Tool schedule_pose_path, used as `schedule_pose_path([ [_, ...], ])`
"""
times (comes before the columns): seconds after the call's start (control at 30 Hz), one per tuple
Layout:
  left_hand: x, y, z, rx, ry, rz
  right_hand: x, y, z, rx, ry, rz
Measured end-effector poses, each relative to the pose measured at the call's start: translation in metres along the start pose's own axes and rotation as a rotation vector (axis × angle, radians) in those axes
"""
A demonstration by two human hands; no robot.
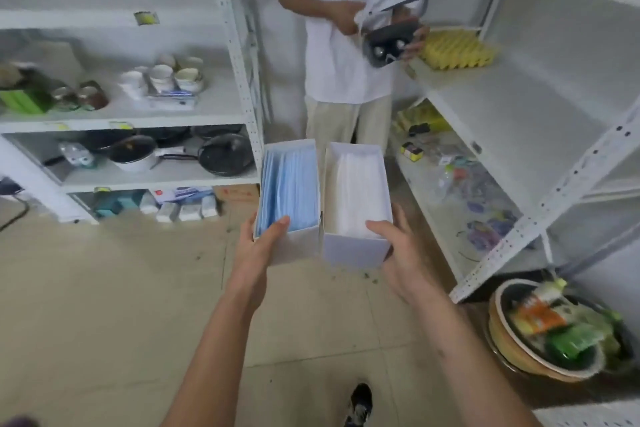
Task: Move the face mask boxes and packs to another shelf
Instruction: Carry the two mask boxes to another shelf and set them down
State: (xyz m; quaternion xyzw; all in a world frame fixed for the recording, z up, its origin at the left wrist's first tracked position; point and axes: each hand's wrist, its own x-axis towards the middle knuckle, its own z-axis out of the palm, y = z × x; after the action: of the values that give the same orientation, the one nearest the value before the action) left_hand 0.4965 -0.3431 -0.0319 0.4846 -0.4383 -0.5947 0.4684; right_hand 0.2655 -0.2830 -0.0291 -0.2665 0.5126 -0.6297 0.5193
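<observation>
The bystander (346,45) is cut off above the shoulders by the top edge. Both boxes' (294,243) undersides are hidden. Labels on the bottom-shelf packs (180,208) are too blurred to read.

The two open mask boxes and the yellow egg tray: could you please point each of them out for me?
Box of blue masks (289,184), head view: on the blue masks inside.
Box of white masks (356,184), head view: on the white masks inside.
Yellow egg tray (457,50), head view: on its top surface, on the right-hand shelf.

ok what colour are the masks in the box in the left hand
Light blue: the masks in the left hand's box; head view shows it.
</observation>
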Motion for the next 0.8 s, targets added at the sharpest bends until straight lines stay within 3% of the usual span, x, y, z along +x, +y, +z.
schedule_pose_path([
  [0.27, 0.055, 0.025, -0.083, -0.039, 0.321, 0.049, 0.1, 0.017, 0.101, -0.055, -0.266, 0.122],
  [0.8, 0.138, 0.082, -0.269, -0.058, 0.748, 0.11, 0.252, 0.049, 0.357, -0.151, -0.649, 0.285],
])
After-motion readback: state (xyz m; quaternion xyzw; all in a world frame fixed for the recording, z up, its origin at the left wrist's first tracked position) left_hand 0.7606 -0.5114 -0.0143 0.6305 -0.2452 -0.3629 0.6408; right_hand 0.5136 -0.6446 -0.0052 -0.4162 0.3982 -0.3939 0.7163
